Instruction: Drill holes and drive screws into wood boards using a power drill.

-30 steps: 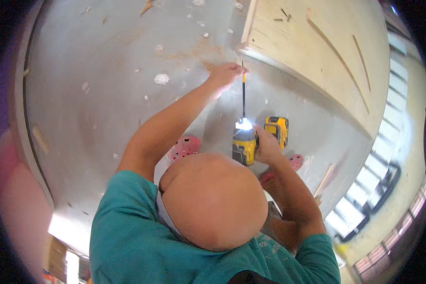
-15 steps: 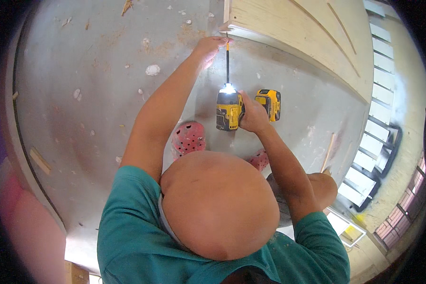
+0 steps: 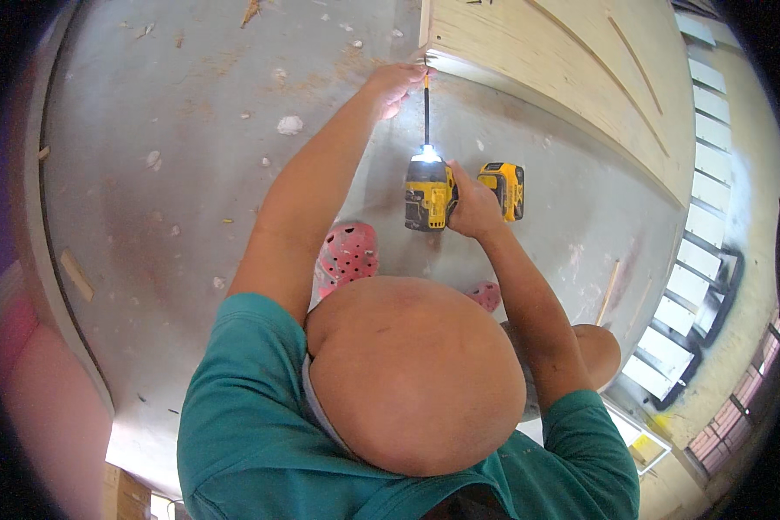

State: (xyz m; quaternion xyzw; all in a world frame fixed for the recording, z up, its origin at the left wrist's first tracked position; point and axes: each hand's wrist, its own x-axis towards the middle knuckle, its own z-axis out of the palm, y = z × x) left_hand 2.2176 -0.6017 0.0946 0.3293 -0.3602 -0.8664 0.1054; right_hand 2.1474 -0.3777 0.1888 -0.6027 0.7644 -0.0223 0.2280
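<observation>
My right hand (image 3: 472, 204) grips a yellow and black cordless drill (image 3: 431, 192) with its work light on. Its long black bit (image 3: 425, 108) points up to the lower corner of a pale plywood panel (image 3: 563, 78). My left hand (image 3: 396, 82) is stretched out with its fingers pinched at the bit's tip, against the panel's edge; whatever small thing they hold is too small to make out. Both arms reach forward over a grey concrete floor (image 3: 173, 173).
My red perforated clogs (image 3: 347, 256) stand on the floor below the drill. White blobs and wood chips (image 3: 289, 125) lie scattered on the concrete. A thin wooden strip (image 3: 608, 293) lies at the right, near a window with louvres (image 3: 693, 260).
The drill and both hands have moved up toward the panel; the bit's tip now meets the panel's lower corner, with the left hand's fingers at it.
</observation>
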